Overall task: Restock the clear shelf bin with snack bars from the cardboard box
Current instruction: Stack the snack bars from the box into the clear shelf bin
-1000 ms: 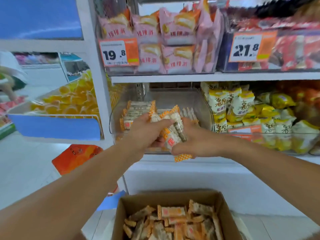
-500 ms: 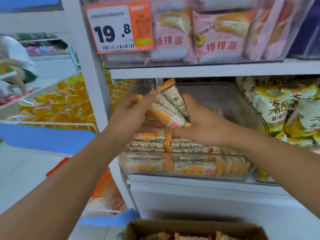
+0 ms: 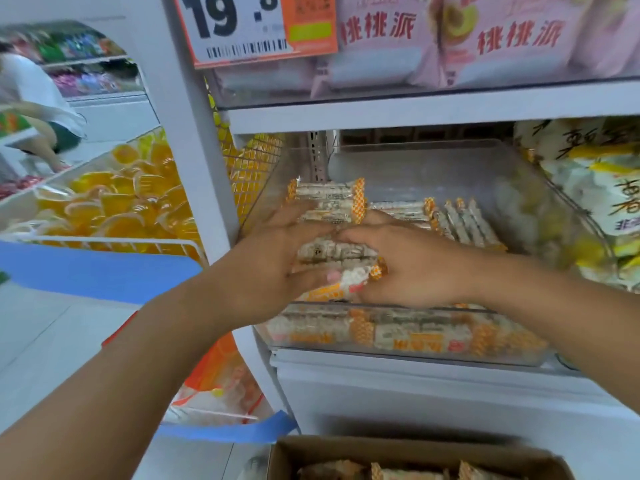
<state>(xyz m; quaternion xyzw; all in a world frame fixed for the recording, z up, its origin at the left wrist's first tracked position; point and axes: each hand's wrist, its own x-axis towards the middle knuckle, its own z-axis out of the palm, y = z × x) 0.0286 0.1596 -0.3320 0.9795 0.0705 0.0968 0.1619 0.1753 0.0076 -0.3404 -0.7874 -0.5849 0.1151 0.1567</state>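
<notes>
The clear shelf bin (image 3: 519, 188) sits on the lower shelf, with rows of white-and-orange snack bars stacked along its front and left. A bundle of snack bars (image 3: 337, 263) lies between my two hands, just inside the bin's front wall. My left hand (image 3: 273, 258) holds the bundle from the left, fingers curled round it. From the right, my right hand (image 3: 412, 265) grips the same bundle. The cardboard box (image 3: 415, 455) with more bars shows at the bottom edge, on the floor below the shelf.
A white shelf upright (image 3: 194, 161) stands left of the bin. Pink snack packs (image 3: 450, 39) and an orange price tag (image 3: 256, 26) fill the shelf above. Yellow-white bags (image 3: 595, 188) sit right of the bin. A person (image 3: 31, 105) bends at far left by yellow jelly cups (image 3: 117, 206).
My hands have come down with the bundle of bars from above the bin to just inside its front wall. The camera has moved closer to the shelf.
</notes>
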